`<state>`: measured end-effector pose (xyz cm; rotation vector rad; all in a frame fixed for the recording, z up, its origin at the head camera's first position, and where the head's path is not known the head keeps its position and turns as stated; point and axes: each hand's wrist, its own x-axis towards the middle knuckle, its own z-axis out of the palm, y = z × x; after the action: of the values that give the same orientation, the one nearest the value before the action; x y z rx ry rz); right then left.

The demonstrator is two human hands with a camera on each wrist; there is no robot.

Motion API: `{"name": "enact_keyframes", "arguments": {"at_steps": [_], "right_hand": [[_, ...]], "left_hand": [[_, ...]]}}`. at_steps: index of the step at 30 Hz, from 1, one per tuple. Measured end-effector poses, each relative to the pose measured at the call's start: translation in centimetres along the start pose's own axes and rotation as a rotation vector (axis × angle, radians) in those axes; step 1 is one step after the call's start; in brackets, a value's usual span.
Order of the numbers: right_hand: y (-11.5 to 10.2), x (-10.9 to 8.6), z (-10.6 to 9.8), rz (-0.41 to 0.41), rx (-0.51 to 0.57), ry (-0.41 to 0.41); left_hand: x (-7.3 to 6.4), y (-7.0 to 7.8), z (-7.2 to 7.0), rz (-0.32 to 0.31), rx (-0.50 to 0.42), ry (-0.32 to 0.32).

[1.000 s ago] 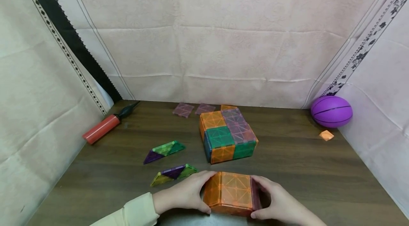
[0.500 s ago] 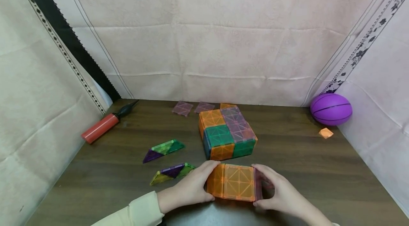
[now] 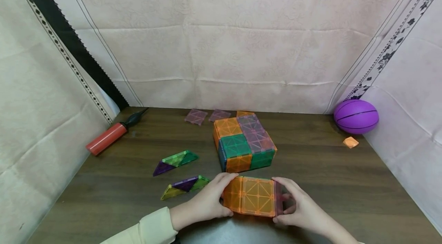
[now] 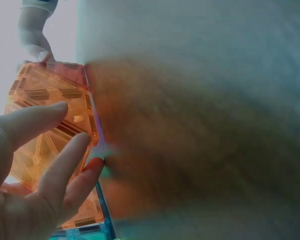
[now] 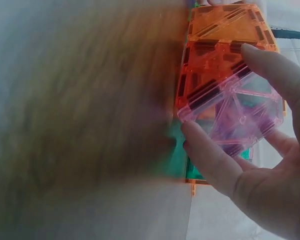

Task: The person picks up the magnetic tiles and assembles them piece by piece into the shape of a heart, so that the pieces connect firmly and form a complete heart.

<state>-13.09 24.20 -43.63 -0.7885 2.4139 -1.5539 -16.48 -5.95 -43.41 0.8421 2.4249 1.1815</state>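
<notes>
Both hands hold a small box of see-through magnetic tiles point(image 3: 258, 198), orange on top, at the front middle of the table. My left hand point(image 3: 207, 202) grips its left end, thumb on the near side. At the other end, my right hand point(image 3: 298, 210) holds the pinkish-purple side tile point(image 5: 247, 112), thumb and fingers spread around it. Just behind stands a larger block of magnetic tiles point(image 3: 236, 145) in orange, green, purple and blue. The small box lies close to that block's front; whether they touch cannot be told in the head view.
Two tile strips point(image 3: 175, 161) in green, purple and yellow lie left of the block. Flat purple tiles point(image 3: 196, 116) lie at the back. A red pump point(image 3: 108, 138) is at left, a purple ball point(image 3: 356, 116) and an orange piece point(image 3: 350, 142) at right. Cloth walls surround the table.
Both hands have moved the small tile box away from the front edge, closer to the larger block. Over the last half second it has stayed nearly still. The larger block has not moved.
</notes>
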Motion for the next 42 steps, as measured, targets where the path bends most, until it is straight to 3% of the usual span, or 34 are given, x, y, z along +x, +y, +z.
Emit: {"name": "enact_keyframes", "arguments": {"at_steps": [6,10,15,18,20,25,32,42], "right_hand": [[-0.6,-0.2,0.3,0.072,0.050,0.022],[-1.2,-0.2,1.0,0.118,0.027,0.121],[-2.1,0.2,1.9,0.301,-0.007,0.282],[-2.5,0.3,2.0,0.416,0.032,0.309],[-2.5,0.4,2.0,0.437,0.060,0.321],[-2.1,0.4,1.8,0.372,0.074,0.346],[-1.2,0.2,1.6,0.206,-0.020,0.349],[-0.2,1.5,0.3,0.156,-0.099,0.280]], "left_hand": [[-0.4,0.3,0.0,-0.011,-0.147,0.001],[-0.7,0.6,0.2,-0.030,-0.194,0.029],[-0.7,1.2,0.5,-0.148,-0.295,0.080],[-0.7,1.5,0.7,-0.210,-0.368,0.123],[-0.8,1.6,0.9,-0.226,-0.394,0.151],[-0.7,1.5,1.4,-0.230,-0.434,0.212],[-0.4,1.5,2.3,-0.180,-0.503,0.265],[0.3,1.8,2.5,-0.174,-0.224,0.366]]}}
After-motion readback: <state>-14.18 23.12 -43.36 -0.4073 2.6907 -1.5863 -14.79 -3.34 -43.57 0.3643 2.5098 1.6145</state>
